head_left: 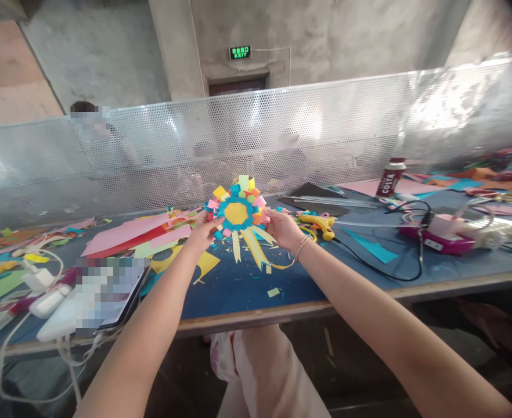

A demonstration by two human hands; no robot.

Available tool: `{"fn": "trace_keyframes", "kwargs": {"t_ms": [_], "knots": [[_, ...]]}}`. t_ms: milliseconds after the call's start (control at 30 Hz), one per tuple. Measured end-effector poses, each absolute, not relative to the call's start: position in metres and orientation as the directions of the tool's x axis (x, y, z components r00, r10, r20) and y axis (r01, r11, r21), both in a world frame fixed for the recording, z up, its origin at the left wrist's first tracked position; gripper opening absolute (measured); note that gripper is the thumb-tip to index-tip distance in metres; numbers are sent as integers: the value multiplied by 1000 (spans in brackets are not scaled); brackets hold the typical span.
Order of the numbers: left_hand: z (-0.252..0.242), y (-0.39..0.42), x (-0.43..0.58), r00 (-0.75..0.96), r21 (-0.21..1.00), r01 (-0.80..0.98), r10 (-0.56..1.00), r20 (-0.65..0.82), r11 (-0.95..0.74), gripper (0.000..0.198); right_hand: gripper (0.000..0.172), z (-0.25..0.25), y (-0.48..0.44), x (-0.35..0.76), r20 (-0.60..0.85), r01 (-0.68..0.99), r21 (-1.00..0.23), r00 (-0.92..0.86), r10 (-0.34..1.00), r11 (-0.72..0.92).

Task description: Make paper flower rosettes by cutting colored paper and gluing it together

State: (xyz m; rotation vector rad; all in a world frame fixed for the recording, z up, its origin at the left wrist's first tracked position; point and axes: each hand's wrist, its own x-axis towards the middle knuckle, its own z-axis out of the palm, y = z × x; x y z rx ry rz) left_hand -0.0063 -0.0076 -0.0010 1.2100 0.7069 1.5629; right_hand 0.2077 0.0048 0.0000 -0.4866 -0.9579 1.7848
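Observation:
I hold a round paper rosette (237, 212) up over the blue table (247, 287). It has a yellow centre, a blue ring, multicoloured loops round the rim and yellow ribbon tails hanging below. My left hand (204, 230) grips its left edge, fingers closed on it. My right hand (282, 228), with a bracelet at the wrist, grips its right edge. Yellow paper scraps (206, 264) lie on the table under the rosette.
A yellow glue gun (321, 225) lies right of my hands, its black cord trailing. A Costa bottle (389, 177), a pink device (436, 235), pink and red paper sheets (128, 234), a tablet (108, 290) and white chargers (49, 299) sit around. A perforated metal screen (325, 130) backs the table.

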Motion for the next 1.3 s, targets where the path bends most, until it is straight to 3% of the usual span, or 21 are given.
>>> {"fn": "trace_keyframes", "kwargs": {"t_ms": [333,867,1300], "knots": [[2,-11,-2,-38,893,-310,943,331,-326,37,7,0,5,209,111,-550,-819,-433,895,-164],[4,-13,2,-31,887,-312,936,350,-341,35,11,0,6,211,156,-632,-753,-442,883,-183],[-4,-7,-5,60,871,-434,957,284,-231,30,12,0,10,210,138,-528,-848,-295,946,-41]]}}
